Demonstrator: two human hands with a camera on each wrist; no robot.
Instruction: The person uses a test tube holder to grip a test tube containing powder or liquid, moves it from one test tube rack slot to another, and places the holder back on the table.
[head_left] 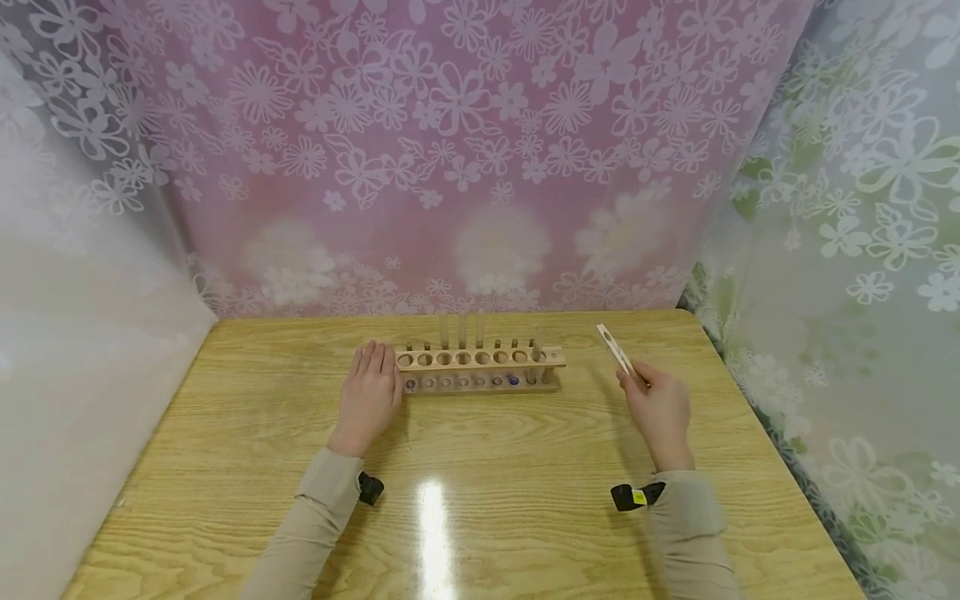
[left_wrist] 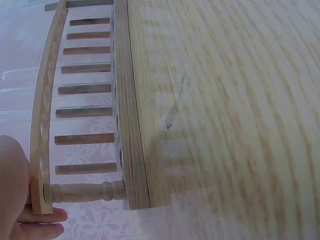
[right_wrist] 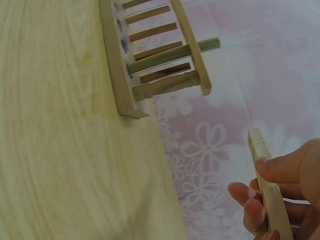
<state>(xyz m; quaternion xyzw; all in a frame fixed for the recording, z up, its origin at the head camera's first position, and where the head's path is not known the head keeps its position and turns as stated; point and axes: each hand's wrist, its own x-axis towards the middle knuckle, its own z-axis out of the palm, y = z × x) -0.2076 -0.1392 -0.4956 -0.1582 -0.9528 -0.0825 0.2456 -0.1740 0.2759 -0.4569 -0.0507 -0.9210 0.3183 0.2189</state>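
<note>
A wooden test tube rack (head_left: 480,360) stands near the back of the table. My left hand (head_left: 369,392) holds its left end; in the left wrist view fingertips (left_wrist: 47,216) curl down past the end of the upper board (left_wrist: 44,150). Three clear test tubes (head_left: 462,332) stand over pegs at the rear. One more test tube (right_wrist: 172,56), greenish or cloudy along its length, sits in a hole at the right end. To the right, my right hand (head_left: 660,412) grips a wooden test tube clamp (head_left: 615,348) between thumb and fingers, its jaws pointing away, apart from the rack.
The wood-grain table (head_left: 510,467) has a bright reflection in front of the rack. A pink flowered curtain (head_left: 450,167) hangs along the back edge, with pale sheets on the left and a flowered one (head_left: 862,292) on the right.
</note>
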